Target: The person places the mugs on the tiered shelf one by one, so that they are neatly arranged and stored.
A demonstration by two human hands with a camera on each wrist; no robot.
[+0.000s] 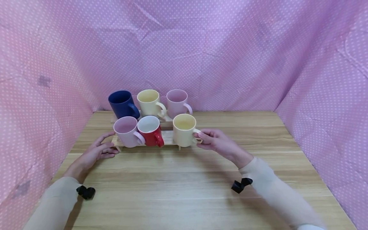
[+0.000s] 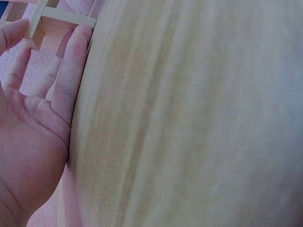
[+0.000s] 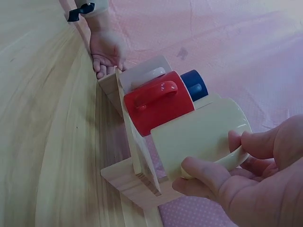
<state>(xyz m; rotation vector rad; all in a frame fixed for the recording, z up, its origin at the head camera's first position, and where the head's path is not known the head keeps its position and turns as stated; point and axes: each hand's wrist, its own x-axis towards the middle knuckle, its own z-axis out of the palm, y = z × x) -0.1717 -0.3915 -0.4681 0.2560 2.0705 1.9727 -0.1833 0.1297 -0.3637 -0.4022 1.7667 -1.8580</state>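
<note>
My right hand [image 1: 217,143] pinches the handle of a pale yellow mug [image 1: 184,131] between thumb and fingers. This mug is at the right end of the wooden rack's front tier [image 1: 168,135]; whether its base touches the board is unclear. Beside it on the same tier stand a red mug with a white inside [image 1: 152,135] and a pink mug [image 1: 126,132]. At the tier's left end, my left hand [image 1: 93,155] touches the wood with nearly straight fingers. In the left wrist view its thumb and fingertips meet the board's end and leg [image 2: 66,21].
Behind, on a back tier [image 1: 115,117], stand a dark blue mug [image 1: 122,107], another pale yellow mug [image 1: 149,105] and another pink mug [image 1: 176,105]. The rack is on a wood-grain table [image 1: 178,188]. Pink dotted cloth [image 1: 201,57] encloses the back and both sides.
</note>
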